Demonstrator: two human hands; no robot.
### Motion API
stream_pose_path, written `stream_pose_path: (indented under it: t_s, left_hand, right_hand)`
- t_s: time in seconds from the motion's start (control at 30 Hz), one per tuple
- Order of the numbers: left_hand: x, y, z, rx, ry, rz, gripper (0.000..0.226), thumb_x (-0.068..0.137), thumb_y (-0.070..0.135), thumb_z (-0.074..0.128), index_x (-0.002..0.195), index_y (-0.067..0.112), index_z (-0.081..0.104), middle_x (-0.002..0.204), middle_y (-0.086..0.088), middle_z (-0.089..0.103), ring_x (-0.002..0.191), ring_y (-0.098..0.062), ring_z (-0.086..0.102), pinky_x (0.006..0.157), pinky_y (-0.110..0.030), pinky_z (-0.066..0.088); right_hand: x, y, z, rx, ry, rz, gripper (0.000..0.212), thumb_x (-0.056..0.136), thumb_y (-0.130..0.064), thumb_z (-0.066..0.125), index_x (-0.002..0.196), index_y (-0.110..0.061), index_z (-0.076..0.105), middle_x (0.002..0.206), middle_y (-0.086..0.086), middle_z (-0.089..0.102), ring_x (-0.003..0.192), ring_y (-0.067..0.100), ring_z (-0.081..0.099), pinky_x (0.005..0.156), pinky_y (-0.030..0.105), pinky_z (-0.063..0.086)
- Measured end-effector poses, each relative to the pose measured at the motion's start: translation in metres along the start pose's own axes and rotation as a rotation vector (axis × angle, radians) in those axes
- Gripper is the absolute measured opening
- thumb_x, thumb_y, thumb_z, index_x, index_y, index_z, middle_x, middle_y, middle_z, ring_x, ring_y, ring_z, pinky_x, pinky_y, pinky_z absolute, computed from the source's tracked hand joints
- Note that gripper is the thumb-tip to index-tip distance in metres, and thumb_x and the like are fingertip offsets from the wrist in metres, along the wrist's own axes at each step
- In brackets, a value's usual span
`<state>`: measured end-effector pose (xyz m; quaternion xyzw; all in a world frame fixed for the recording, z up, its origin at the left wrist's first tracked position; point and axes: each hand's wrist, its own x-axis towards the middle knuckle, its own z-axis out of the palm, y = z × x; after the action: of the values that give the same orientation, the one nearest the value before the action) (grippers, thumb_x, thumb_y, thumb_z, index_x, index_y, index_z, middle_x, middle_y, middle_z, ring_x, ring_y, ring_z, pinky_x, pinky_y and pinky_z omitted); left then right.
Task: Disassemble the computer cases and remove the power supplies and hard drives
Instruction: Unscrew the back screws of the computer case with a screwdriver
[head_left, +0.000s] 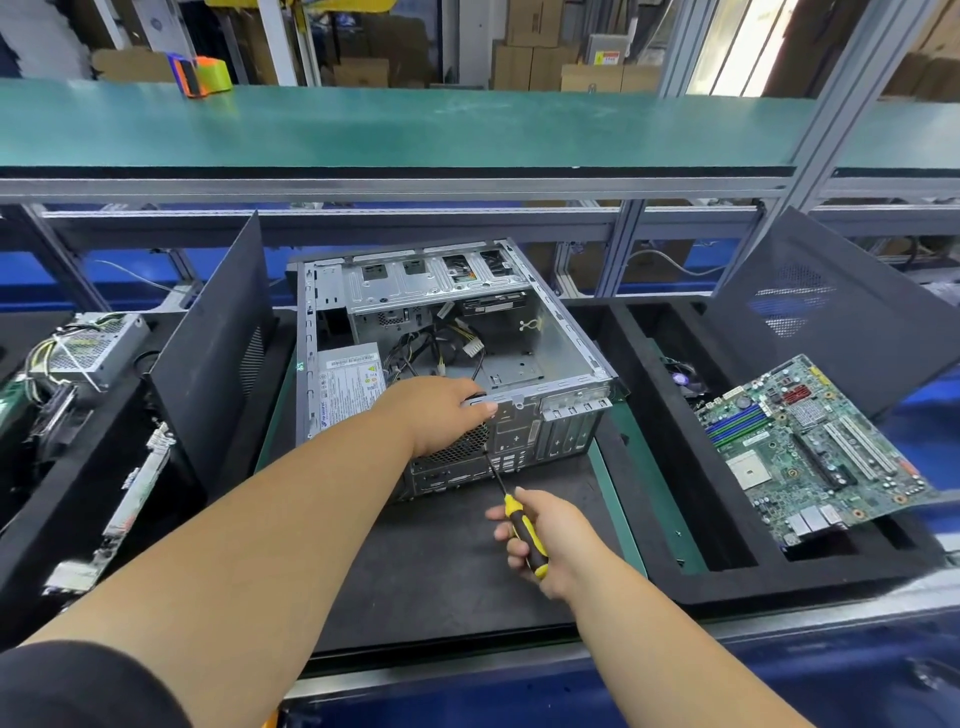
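An open grey computer case (550, 332) lies on its side on the black mat, its motherboard bay bare. A silver power supply (350, 387) with a white label sits inside at the near left, loose cables (441, 345) beside it. My left hand (441, 413) grips the case's rear top edge above the fan grille. My right hand (545, 538) holds a yellow-and-black screwdriver (511, 512), its tip against the rear panel just below my left hand. A drive cage (431, 280) fills the far end of the case.
A green motherboard (815, 452) leans in the black bin on the right. Black side panels stand at left (213, 343) and right (821, 306). Another power supply (85, 348) and parts lie at far left. A green shelf (415, 124) overhangs the bench.
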<state>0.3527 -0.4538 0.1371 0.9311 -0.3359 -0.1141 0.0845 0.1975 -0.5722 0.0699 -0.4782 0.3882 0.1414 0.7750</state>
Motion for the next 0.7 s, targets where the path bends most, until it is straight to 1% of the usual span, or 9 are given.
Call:
stream_pose_path:
  t_s: [0.1,0.2,0.33,0.4,0.5,0.6,0.63,0.7]
  left_hand:
    - [0.000,0.001,-0.001,0.000,-0.008,0.005,0.051,0.099,0.061,0.030,0.138,0.032,0.049,0.132,-0.002,0.061,0.120,-0.024,0.054,0.088,-0.034,0.042]
    - [-0.001,0.001,-0.002,0.001,-0.011,0.007,0.051,0.100,0.060,0.030,0.137,0.031,0.050,0.130,-0.003,0.062,0.119,-0.025,0.055,0.086,-0.033,0.041]
    - [-0.001,0.002,-0.003,-0.002,-0.023,0.011,0.051,0.100,0.059,0.030,0.136,0.030,0.051,0.129,-0.003,0.062,0.119,-0.024,0.054,0.085,-0.032,0.039]
    - [-0.001,0.002,-0.003,0.001,-0.029,0.014,0.051,0.100,0.058,0.030,0.137,0.030,0.051,0.130,-0.003,0.061,0.119,-0.025,0.054,0.087,-0.033,0.040]
    - [-0.001,0.002,-0.004,0.002,-0.039,0.009,0.052,0.100,0.058,0.030,0.139,0.031,0.049,0.131,-0.003,0.061,0.120,-0.025,0.054,0.093,-0.035,0.044]
    - [-0.001,0.002,-0.004,0.001,-0.042,0.008,0.052,0.100,0.058,0.029,0.141,0.031,0.048,0.132,-0.003,0.061,0.121,-0.025,0.054,0.096,-0.037,0.045]
    - [0.000,0.002,-0.004,-0.001,-0.042,0.009,0.052,0.100,0.058,0.029,0.141,0.031,0.048,0.133,-0.003,0.061,0.121,-0.025,0.054,0.096,-0.037,0.045]
    - [0.001,0.001,-0.004,-0.012,-0.048,0.009,0.053,0.100,0.059,0.030,0.142,0.033,0.047,0.134,-0.002,0.060,0.122,-0.024,0.053,0.096,-0.036,0.044]
  right_hand:
    - [0.003,-0.002,-0.004,0.102,-0.050,0.064,0.040,0.105,-0.028,0.040,0.093,-0.002,0.067,0.059,0.003,0.055,0.037,0.009,0.036,0.040,0.020,0.033]
    - [0.007,-0.001,-0.003,0.097,-0.046,0.070,0.036,0.105,-0.028,0.041,0.093,-0.006,0.066,0.058,0.001,0.054,0.037,0.009,0.035,0.039,0.019,0.032]
    - [0.011,0.003,-0.003,0.010,0.007,0.041,0.026,0.102,-0.028,0.052,0.092,-0.010,0.069,0.058,-0.002,0.056,0.039,0.009,0.040,0.043,0.020,0.036]
    - [0.012,0.005,-0.002,-0.030,0.046,0.026,0.020,0.099,-0.026,0.059,0.092,-0.011,0.070,0.057,-0.002,0.058,0.039,0.009,0.043,0.045,0.020,0.039]
    - [0.015,0.007,-0.001,-0.047,0.069,0.014,0.015,0.096,-0.024,0.063,0.089,-0.013,0.071,0.056,-0.002,0.058,0.039,0.010,0.044,0.046,0.019,0.039]
    - [0.018,0.006,-0.002,-0.070,0.078,0.006,0.016,0.096,-0.025,0.064,0.090,-0.012,0.072,0.055,-0.002,0.059,0.039,0.010,0.045,0.045,0.019,0.039]
    - [0.018,0.006,-0.003,-0.062,0.070,0.008,0.019,0.096,-0.027,0.064,0.091,-0.011,0.072,0.056,-0.002,0.059,0.039,0.010,0.045,0.044,0.020,0.039]
    - [0.018,0.004,-0.006,-0.015,0.017,0.032,0.031,0.097,-0.033,0.060,0.091,-0.006,0.073,0.060,0.001,0.059,0.042,0.012,0.046,0.045,0.022,0.040]
